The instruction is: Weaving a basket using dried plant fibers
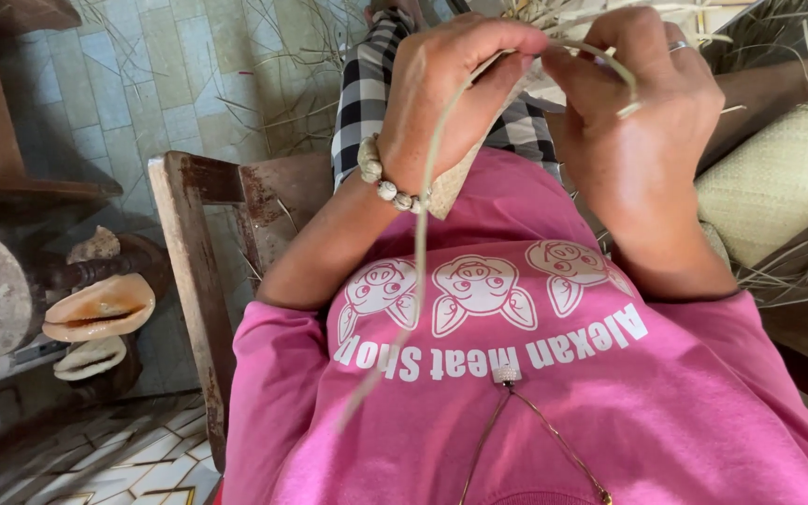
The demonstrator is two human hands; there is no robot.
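My left hand (451, 89), with a bead bracelet at the wrist, pinches a long pale straw strip (420, 234) that hangs down over my pink shirt. My right hand (638, 103), with a ring on one finger, pinches the same strip's upper end close beside the left fingers. Under both hands lies a flat woven piece (460, 182), mostly hidden by them. Both hands are held above my lap in checked black-and-white cloth (367, 84).
A rolled woven mat (778, 178) lies at the right. Loose straw strands (264, 84) are scattered on the tiled floor beyond my knees. A worn wooden chair frame (194, 262) stands at the left, with large seashells (100, 309) beside it.
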